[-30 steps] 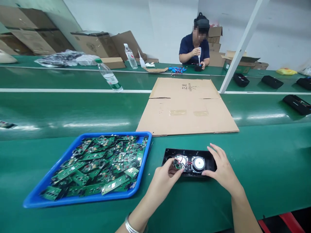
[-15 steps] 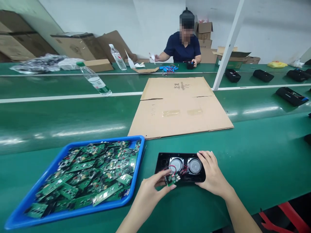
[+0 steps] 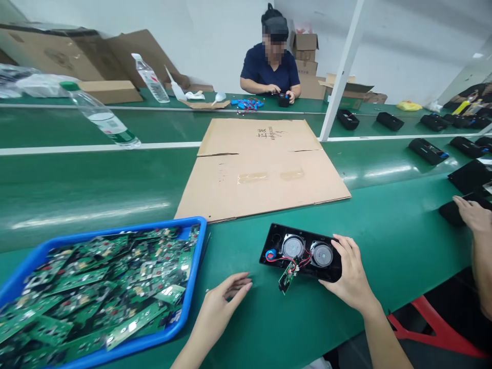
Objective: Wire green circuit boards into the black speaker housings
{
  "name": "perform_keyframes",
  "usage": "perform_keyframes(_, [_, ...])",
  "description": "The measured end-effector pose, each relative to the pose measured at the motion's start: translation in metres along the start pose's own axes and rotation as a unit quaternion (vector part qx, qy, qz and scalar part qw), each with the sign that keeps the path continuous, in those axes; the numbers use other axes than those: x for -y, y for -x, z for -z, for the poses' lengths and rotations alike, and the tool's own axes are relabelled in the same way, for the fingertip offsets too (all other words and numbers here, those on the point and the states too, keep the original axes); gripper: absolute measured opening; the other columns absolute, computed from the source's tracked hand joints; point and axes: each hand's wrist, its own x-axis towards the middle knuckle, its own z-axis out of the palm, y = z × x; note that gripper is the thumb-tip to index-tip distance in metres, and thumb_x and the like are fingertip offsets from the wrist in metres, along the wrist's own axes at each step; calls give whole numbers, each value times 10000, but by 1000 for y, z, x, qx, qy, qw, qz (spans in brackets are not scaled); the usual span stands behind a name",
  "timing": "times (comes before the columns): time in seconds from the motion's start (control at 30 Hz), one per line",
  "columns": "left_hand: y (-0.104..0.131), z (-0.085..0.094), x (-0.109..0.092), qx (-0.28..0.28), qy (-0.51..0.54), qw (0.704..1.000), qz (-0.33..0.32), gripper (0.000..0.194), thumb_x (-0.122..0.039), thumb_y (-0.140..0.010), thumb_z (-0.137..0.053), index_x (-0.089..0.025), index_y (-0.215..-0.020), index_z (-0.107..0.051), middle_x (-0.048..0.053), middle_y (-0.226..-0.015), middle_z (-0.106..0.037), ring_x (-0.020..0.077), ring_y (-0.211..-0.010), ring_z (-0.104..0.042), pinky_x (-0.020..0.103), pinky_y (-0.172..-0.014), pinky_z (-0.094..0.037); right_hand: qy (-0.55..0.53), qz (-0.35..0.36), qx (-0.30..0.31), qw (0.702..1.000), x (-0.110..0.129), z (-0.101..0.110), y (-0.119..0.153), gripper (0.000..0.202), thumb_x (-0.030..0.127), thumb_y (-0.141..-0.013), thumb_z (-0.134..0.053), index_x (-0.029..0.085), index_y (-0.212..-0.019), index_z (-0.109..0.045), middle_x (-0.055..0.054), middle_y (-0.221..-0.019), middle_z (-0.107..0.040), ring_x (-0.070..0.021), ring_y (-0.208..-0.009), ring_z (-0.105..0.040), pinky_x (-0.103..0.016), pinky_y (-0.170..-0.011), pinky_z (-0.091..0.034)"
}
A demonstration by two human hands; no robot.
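My right hand (image 3: pixel 351 274) grips the right end of a black speaker housing (image 3: pixel 307 274), thumb at the near edge and fingers at the far edge. Two round speaker drivers sit in the housing, the left driver (image 3: pixel 293 247) and the right driver (image 3: pixel 322 254). A small green circuit board (image 3: pixel 286 277) hangs over its near edge on red and black wires. At the housing's left end is a blue round part (image 3: pixel 271 254). My left hand (image 3: pixel 226 297) is apart from the housing, holding nothing, fingers loosely curved with a gap from the thumb.
Left of my hands stands a blue tray (image 3: pixel 192 287) heaped with circuit boards. A flat cardboard sheet (image 3: pixel 265 189) lies beyond. Across the bench a co-worker (image 3: pixel 271 66) handles a black part. Another person's hand (image 3: pixel 474 212) touches a black housing at right. A bottle (image 3: pixel 103 120) leans back left.
My left hand has let go of the circuit board and drawn back left. The housing has shifted right and turned slightly in my right hand. The view has swung right.
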Motion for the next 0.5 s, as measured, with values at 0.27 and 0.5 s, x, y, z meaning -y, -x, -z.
perform_keyframes(0.27, [-6,-18,10,-63,-123,989,-55,272,-439,-757,-466,-220,-794,-625,19,-674,-687,180,-522,-614,284,-548,-525,45,-60,-42,996,-44,26,19,705,361,-707,-646,192,-1291,-290,-130,-1292,-397,-303,-1211,-322,-511,-967,-360])
perform_keyframes(0.5, [-3,-22,12,-70,-138,983,-100,265,-447,-770,-446,-256,-792,-628,5,-698,-685,182,-560,-620,268,-564,-517,161,-238,-142,947,-153,59,25,738,541,-595,-631,149,-1174,-395,-155,-1204,-464,-322,-1158,-355,-471,-974,-317])
